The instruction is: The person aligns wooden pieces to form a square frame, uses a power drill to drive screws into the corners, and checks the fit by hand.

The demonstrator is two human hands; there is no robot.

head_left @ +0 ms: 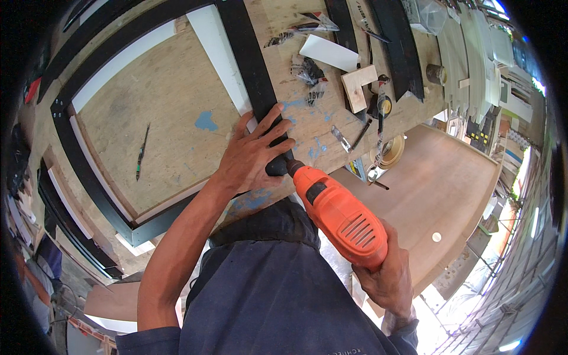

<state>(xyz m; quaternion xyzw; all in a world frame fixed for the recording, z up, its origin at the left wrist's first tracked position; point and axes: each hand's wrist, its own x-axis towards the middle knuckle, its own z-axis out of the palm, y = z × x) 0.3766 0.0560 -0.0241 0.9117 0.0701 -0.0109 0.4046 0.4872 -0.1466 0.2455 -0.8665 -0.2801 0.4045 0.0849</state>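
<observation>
An orange power drill [346, 222] is gripped in my right hand [387, 281], its fingers wrapped round the handle. Its dark chuck [294, 166] points at the near right corner of a black rectangular frame [245, 47]; the tip of the bit is hidden there. Over that same corner lies my left hand [251, 148], closed round the black bar with fingers across its top and the thumb on the near side. White strips [218, 56] line the frame's inner edges. A thin green-and-black pencil or pen [142, 154] rests on the plywood within the frame.
Right of the frame lie an L-shaped wood piece [355, 89], a white block [329, 52], crumpled plastic [307, 71], a box cutter [341, 139] and a tape roll [391, 152]. A brown board [432, 195] stands beyond the bench edge. More black bars [74, 219] lie left.
</observation>
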